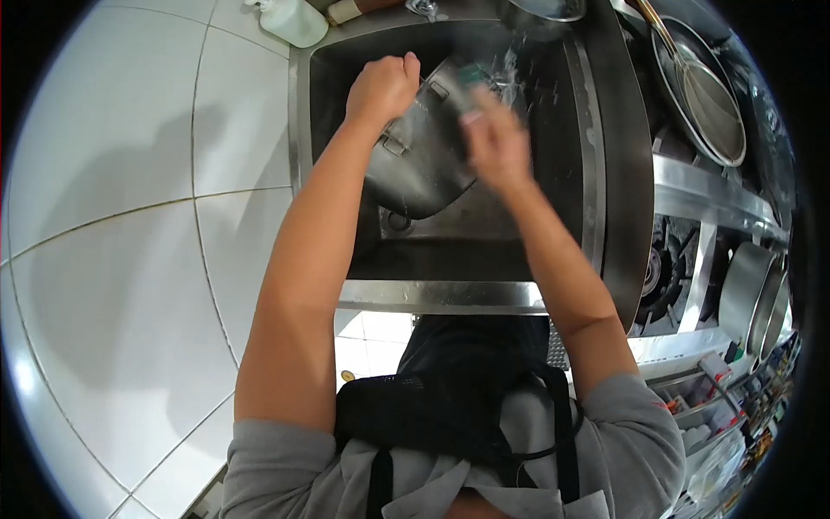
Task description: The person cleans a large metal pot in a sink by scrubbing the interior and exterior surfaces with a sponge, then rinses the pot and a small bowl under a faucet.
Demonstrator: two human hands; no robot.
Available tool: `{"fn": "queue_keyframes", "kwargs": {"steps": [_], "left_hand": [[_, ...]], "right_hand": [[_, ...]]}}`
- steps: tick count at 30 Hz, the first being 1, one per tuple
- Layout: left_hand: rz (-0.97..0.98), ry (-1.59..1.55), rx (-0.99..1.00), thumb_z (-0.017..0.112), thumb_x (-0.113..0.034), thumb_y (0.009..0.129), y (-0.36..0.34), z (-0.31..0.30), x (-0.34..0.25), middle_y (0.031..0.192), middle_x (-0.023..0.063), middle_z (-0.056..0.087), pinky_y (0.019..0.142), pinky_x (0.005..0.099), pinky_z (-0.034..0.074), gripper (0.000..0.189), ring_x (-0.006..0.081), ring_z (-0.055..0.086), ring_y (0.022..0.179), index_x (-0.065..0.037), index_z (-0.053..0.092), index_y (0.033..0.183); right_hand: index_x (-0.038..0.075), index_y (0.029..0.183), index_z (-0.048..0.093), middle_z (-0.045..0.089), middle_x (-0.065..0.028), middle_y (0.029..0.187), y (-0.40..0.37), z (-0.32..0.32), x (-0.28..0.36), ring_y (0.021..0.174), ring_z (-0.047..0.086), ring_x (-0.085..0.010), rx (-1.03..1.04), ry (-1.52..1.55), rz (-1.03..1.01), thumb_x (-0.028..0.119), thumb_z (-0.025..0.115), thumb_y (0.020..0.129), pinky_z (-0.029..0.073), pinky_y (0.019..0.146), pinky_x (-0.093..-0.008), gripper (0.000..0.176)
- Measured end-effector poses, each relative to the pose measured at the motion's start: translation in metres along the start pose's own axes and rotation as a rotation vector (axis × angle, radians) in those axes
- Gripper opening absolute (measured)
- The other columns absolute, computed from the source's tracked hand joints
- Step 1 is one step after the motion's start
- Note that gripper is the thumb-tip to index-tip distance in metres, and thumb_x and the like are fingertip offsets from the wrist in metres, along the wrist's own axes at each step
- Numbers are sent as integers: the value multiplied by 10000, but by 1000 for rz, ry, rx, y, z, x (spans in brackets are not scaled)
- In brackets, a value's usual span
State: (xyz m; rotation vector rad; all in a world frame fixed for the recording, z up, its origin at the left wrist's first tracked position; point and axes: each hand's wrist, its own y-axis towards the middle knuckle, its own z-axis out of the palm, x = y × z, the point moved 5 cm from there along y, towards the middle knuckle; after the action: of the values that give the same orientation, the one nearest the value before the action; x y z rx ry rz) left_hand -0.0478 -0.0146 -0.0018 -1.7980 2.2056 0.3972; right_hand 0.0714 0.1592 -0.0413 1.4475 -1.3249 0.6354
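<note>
A steel pot (421,164) lies tilted inside a steel sink (596,173). My left hand (382,86) grips its rim near a side handle. My right hand (494,143), blurred by motion, presses a green sponge (471,76) against the pot's outer wall. Water splashes near the sponge at the far side of the sink.
White tiled wall (130,216) fills the left. A white plastic bottle (294,19) stands at the sink's far left corner. To the right are a gas burner (661,272), a wok with a ladle (705,95) and steel pots (752,294). I wear a dark apron.
</note>
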Motion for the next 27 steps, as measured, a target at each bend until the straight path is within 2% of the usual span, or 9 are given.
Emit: {"fn": "queue_keyframes", "kwargs": {"steps": [2,3,5,8,13,16,20,25,27], "left_hand": [[37,7,5,363,-367,988,3,1,-4,860,292,667,847,518,519,553,470,649,881,27,709,813],[63,12,-7,359,-363,986,7,0,-8,873,297,665,858,518,515,551,474,647,897,28,713,828],[87,3,-22,355,-364,986,9,1,-7,878,295,667,862,517,514,553,474,647,902,27,715,832],[72,-29,-5,325,-390,995,0,1,-4,922,299,648,896,521,478,578,490,613,939,31,692,848],[-6,-63,-17,324,-397,993,-10,-4,4,941,306,647,911,519,473,579,489,609,961,30,696,873],[21,-76,-2,325,-410,990,-8,-1,3,942,305,649,921,516,470,587,487,608,971,32,699,890],[9,-43,-17,322,-422,992,-10,-3,-1,979,289,659,925,516,472,583,474,615,991,11,708,935],[-38,-59,34,322,-424,993,-16,-5,2,984,283,660,916,517,474,582,469,617,989,9,703,913],[21,-46,16,326,-420,993,-8,-3,4,973,289,655,914,514,475,578,470,615,983,11,697,893]], "right_hand": [[94,1407,501,464,-155,1458,-37,50,25,1367,412,-313,306,-372,-380,302,625,919,343,1113,-471,544],[94,1407,501,464,-155,1458,-50,54,23,1367,412,-313,298,-386,-374,302,625,919,343,1113,-471,544],[93,1458,429,343,-101,1551,-74,68,17,1448,272,-304,369,-614,-354,392,589,920,214,1182,-499,636],[71,1488,369,312,-87,1569,-113,48,-6,1453,265,-305,435,-653,-410,427,554,934,219,1181,-487,684],[20,1455,366,328,-121,1549,-41,81,35,1429,294,-326,312,-667,-455,527,601,872,260,1151,-499,808],[33,1481,335,313,-116,1559,-59,75,31,1435,285,-328,334,-650,-484,547,587,874,252,1153,-507,834],[60,1517,288,288,-106,1578,-110,50,5,1447,270,-326,523,-685,-374,570,581,871,236,1161,-509,873],[42,1481,346,329,-115,1552,-32,87,32,1430,305,-327,253,-592,-383,511,625,855,262,1147,-515,831],[38,1482,342,325,-118,1555,-46,75,30,1433,299,-329,302,-602,-399,511,634,847,258,1149,-520,844]]}}
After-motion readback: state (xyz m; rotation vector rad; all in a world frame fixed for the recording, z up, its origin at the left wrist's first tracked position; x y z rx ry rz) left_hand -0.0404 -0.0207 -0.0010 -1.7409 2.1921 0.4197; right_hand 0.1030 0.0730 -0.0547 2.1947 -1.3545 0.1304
